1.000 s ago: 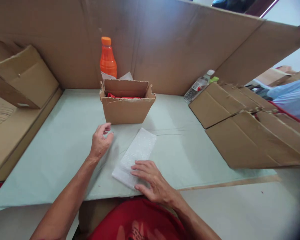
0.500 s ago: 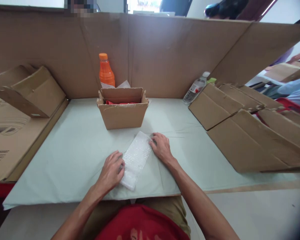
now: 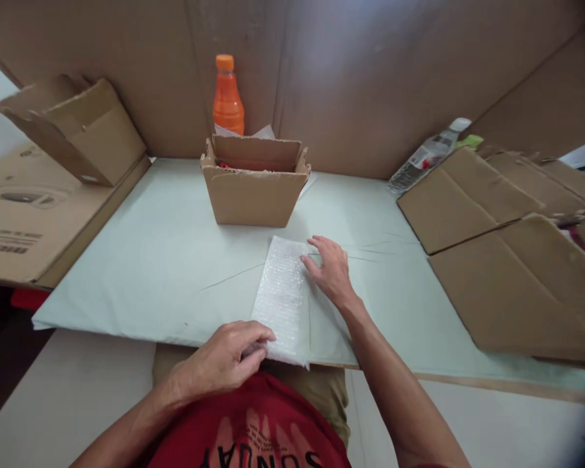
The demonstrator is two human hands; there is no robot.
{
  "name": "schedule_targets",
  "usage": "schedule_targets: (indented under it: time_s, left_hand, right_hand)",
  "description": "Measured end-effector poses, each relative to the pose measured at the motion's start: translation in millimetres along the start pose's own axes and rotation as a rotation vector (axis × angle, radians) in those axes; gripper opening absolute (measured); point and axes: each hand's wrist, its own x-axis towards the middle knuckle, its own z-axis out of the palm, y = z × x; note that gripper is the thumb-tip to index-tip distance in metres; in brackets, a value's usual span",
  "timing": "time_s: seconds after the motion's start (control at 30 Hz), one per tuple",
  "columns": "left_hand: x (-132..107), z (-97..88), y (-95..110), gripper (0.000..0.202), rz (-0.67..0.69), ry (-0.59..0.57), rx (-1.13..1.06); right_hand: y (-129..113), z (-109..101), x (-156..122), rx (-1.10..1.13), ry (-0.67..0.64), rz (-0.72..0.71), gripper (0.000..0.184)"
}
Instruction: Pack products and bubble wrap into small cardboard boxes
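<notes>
A white strip of bubble wrap lies lengthwise on the pale green paper sheet, its near end at the table's front edge. My left hand pinches that near left corner, fingers closed on it. My right hand rests flat beside the far right edge of the bubble wrap, fingers stretched out and touching it. Just beyond stands a small open cardboard box with something red inside.
An orange bottle stands behind the box against a tall cardboard wall. Flattened cardboard boxes lie at the right, with a clear plastic bottle behind them. A folded carton sits at the left.
The bubble wrap has been pulled toward me and turned straight. My left hand moved to its near corner and pinched it; my right hand stayed on the far right edge. The camera tilted down.
</notes>
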Motion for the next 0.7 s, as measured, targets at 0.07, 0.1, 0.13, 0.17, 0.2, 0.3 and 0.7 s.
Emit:
schedule_targets:
  time_s: [0.07, 0.1, 0.13, 0.17, 0.2, 0.3, 0.7]
  left_hand:
    - [6.8, 2.7, -6.5, 0.028, -0.020, 0.043, 0.012]
    - [11.7, 3.9, -11.0, 0.031, -0.022, 0.071, 0.036]
    - [17.4, 5.2, -16.5, 0.033, -0.017, 0.101, 0.070]
    - [23.6, 6.9, -22.7, 0.034, -0.011, 0.130, 0.110]
    - [29.9, 9.1, -29.5, 0.036, -0.004, 0.153, 0.150]
    - [45.1, 17.7, -49.0, 0.040, -0.001, 0.181, 0.264]
    - [31.1, 15.1, -58.4, 0.059, 0.059, 0.382, 0.132]
  right_hand:
    - [-9.2, -16.8, -28.7, 0.162, -0.020, -0.047, 0.030]
    - [-14.5, -24.9, -43.5, 0.232, -0.036, -0.060, 0.029]
    - [-19.9, -32.1, -57.9, 0.285, -0.042, -0.062, 0.027]
    - [-25.4, -37.6, -71.6, 0.315, -0.030, -0.057, 0.025]
    - [-30.9, -41.4, -84.3, 0.325, -0.001, -0.055, 0.024]
    - [-45.9, -42.1, -116.1, 0.277, 0.082, -0.119, 0.028]
    - [-63.5, -1.3, -137.1, 0.131, -0.068, -0.316, 0.022]
